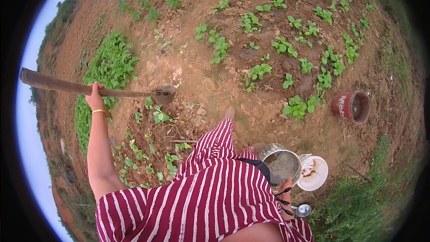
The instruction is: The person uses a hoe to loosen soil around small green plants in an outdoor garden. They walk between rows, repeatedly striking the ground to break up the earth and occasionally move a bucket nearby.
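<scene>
My left hand (95, 95), with a yellow bangle at its wrist, grips the long wooden handle (67, 85) of a dipper at picture left. A small dark cup (165, 95) is fixed at the handle's far end, over bare soil beside seedlings. Low at my right side, my right hand (285, 185) holds the near rim of a bucket (298, 174) with murky, greyish-brown liquid in it; my fingers are partly hidden. Against that bucket is a white tub (324, 174) with brown stains inside. A shiny metal ladle (303, 210) lies near my right forearm.
A red bucket (339, 104) with lettering stands on the soil at the right. Leafy seedlings (295, 107) grow in damp soil ahead. Dense green plants (112, 60) are at the left, more seedlings (136, 151) beside my legs, and bushy weeds (356, 191) at lower right.
</scene>
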### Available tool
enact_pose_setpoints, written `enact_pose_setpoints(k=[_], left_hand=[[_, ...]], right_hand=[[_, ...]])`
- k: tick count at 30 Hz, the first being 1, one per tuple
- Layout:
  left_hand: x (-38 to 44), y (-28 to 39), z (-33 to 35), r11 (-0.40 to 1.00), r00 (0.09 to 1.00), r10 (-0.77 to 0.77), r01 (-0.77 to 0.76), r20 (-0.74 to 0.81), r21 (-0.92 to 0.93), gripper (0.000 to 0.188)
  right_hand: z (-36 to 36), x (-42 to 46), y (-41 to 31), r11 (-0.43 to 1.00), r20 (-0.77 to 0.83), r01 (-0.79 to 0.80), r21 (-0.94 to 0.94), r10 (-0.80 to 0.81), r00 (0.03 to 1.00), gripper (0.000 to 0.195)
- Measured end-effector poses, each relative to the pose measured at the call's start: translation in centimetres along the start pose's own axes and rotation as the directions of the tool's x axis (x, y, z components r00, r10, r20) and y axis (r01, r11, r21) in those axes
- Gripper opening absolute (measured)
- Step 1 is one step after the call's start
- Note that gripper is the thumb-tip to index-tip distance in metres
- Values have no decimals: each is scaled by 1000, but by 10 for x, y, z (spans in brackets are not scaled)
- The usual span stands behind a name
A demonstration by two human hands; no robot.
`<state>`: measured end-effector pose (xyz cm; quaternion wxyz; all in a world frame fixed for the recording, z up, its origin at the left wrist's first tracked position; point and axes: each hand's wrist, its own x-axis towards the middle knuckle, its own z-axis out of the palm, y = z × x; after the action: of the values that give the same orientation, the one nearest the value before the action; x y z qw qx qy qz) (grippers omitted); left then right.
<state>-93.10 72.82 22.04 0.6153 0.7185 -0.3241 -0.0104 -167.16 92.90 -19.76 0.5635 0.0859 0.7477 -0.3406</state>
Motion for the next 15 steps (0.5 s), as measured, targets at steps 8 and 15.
enact_pose_setpoints(k=[8,15], left_hand=[[67,-114,-116,977,964,-177,197,-200,84,14],[110,-207,-235,917,814,-311,393,-491,72,15]], right_hand=[[89,-44,-62,998,-18,62,-22,-62,998,31],[248,-136,-125,840,25,242,-485,-263,965,36]])
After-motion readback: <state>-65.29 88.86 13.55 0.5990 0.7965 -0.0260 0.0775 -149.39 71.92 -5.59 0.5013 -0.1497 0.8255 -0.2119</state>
